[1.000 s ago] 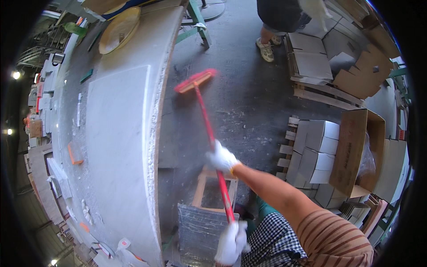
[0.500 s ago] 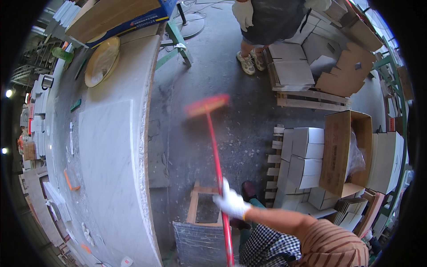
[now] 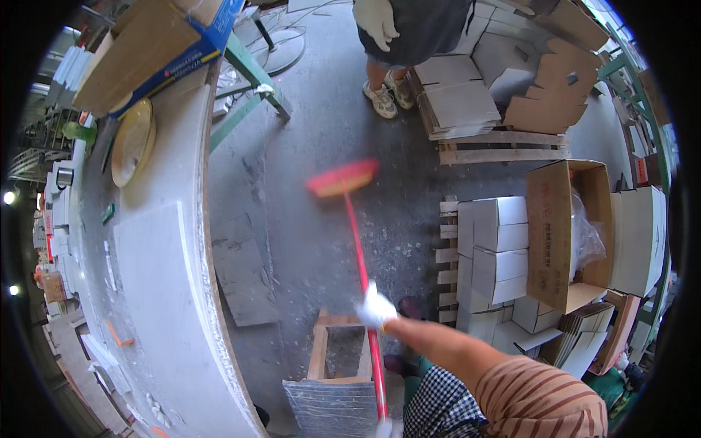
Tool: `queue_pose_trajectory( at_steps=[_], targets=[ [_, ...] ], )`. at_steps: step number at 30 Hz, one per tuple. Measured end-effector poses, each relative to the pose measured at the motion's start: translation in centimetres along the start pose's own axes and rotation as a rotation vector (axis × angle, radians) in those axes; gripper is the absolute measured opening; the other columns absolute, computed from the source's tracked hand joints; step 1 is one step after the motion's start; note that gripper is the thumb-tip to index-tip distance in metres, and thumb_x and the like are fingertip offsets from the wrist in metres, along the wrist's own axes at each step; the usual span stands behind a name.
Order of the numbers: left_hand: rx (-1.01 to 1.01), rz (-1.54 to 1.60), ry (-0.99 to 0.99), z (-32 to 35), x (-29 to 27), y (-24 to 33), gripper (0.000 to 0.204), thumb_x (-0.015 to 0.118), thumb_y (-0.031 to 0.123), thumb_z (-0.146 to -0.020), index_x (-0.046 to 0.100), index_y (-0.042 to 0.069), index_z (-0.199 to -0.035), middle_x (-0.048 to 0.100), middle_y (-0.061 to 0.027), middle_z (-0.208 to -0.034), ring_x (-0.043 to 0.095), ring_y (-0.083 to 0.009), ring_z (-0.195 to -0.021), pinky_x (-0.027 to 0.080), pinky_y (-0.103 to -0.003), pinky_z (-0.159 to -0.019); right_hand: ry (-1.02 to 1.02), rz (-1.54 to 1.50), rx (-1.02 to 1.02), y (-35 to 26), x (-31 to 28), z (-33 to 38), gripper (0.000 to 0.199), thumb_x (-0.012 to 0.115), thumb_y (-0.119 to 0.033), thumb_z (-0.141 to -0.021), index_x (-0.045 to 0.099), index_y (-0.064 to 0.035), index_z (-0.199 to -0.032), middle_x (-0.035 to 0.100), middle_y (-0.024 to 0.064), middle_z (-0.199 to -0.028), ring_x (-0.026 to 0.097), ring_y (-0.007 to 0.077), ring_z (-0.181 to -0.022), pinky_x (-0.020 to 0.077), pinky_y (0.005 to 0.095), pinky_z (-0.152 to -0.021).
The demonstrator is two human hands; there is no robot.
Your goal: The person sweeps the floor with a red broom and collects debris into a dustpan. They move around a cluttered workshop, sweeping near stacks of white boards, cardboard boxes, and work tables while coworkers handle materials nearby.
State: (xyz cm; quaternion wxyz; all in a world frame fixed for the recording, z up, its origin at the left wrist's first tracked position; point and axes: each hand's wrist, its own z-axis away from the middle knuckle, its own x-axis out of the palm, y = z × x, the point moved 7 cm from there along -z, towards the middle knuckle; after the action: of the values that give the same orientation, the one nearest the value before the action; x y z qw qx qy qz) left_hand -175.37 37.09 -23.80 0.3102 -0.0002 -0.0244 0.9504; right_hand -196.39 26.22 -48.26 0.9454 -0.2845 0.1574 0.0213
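A broom point(image 3: 357, 250) with a red handle and a red head with pale bristles reaches forward over the grey floor, its head blurred. My right hand point(image 3: 377, 306), in a white glove, is closed around the middle of the handle. Lower down, at the picture's bottom edge, my white-gloved left hand point(image 3: 388, 429) is on the handle's near end, mostly cut off. Close to the handle on the left stands a wooden frame point(image 3: 319, 350) with a grey, scuffed board point(image 3: 328, 405) at its near side.
A long worktable point(image 3: 164, 270) with a pale slab runs along the left, carrying a yellow basin point(image 3: 133, 142). White cartons point(image 3: 501, 248) and an open brown box point(image 3: 548, 233) sit on a pallet at right. A gloved co-worker point(image 3: 416, 25) stands ahead beside stacked cardboard point(image 3: 460, 95).
The view has turned slightly, shifting the table and co-worker leftward in the picture. Both hands stay with the broom, and more of my left glove shows at the lower edge.
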Motion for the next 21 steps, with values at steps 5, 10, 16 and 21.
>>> queue_pose_trajectory(
  at_steps=[5,10,16,21],
  targets=[
    [0.157,-0.410,0.038,5.2,-3.0,-6.0,0.025,0.050,0.026,-0.097,0.063,0.006,-0.103,0.052,-0.0094,-0.073,0.050,-0.0279,-0.059,0.042,-0.039,-0.053,-0.257,-0.322,0.308,1.1,3.4,14.9,0.084,0.059,-0.041,-0.091,0.015,0.0008,-0.148,0.064,0.0328,-0.112,0.068,0.0452,-0.099,0.0530,0.0504,-0.090],
    [0.726,-0.595,-0.077,3.7,4.1,3.0,0.019,0.051,0.009,-0.093,0.064,0.005,-0.107,0.061,-0.0210,-0.085,0.059,-0.0414,-0.073,0.051,-0.047,-0.065,0.135,-0.318,0.145,1.9,-9.0,4.4,0.068,0.054,-0.039,-0.090,0.032,-0.0020,-0.143,0.063,0.0316,-0.118,0.064,0.0459,-0.108,0.0508,0.0494,-0.093],
    [0.121,-0.100,-0.166,-7.2,10.4,6.7,0.044,0.053,0.044,-0.099,0.066,0.002,-0.103,0.047,0.0025,-0.062,0.045,-0.0105,-0.045,0.041,-0.028,-0.040,0.239,0.022,0.145,6.8,-18.1,-7.0,0.052,0.053,-0.033,-0.091,0.044,0.0038,-0.126,0.068,0.0269,-0.101,0.069,0.0413,-0.090,0.0559,0.0467,-0.077],
    [0.802,-0.979,-0.053,1.8,2.7,-1.8,0.017,0.049,0.016,-0.099,0.061,0.007,-0.091,0.057,-0.0156,-0.074,0.057,-0.0389,-0.067,0.047,-0.045,-0.058,0.063,-0.335,0.328,8.6,-3.4,6.6,0.068,0.051,-0.039,-0.090,0.032,0.0048,-0.139,0.062,0.0336,-0.118,0.062,0.0488,-0.108,0.0514,0.0509,-0.093]
  ],
)
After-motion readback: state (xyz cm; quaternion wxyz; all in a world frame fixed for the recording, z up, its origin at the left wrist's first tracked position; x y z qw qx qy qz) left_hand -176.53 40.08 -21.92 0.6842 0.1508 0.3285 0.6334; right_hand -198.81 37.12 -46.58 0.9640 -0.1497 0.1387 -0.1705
